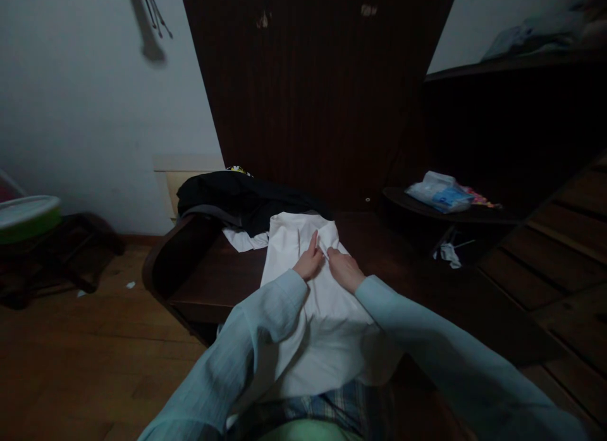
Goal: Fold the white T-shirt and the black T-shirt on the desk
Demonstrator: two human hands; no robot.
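At the frame's centre, the white garment (332, 321) stretches from the counter (213, 273) toward the lap, probably for two-handed reach, the right hand (346, 270)'s fingers pinching a fold, the left hand (309, 264)'s index extended, its grip unclear.

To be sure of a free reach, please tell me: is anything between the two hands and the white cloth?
Nothing visible: the left hand and right hand are both on the white cloth. The dark clothes lie beyond, not between.
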